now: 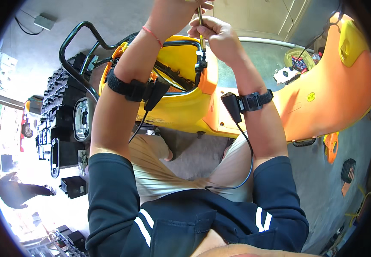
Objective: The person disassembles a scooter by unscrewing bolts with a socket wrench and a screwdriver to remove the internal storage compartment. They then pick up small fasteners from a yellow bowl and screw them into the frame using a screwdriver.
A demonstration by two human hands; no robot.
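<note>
A slim gold-coloured metal rod stands above a black fitting on the rim of the yellow-and-orange scooter body. My left hand reaches the top edge of the picture with fingers closed round the rod's upper part, partly cut off. Just below it, my right hand pinches the rod between thumb and fingers. Inside the open yellow bay are dark parts, partly hidden by my left forearm. Black straps with small devices and cables are on both forearms.
Black tube handlebar stands left of the bay, near stacked black parts and a black box. The orange front section extends right, with a yellow basin of items behind and orange pieces on the floor. A pale pipe follows the wall.
</note>
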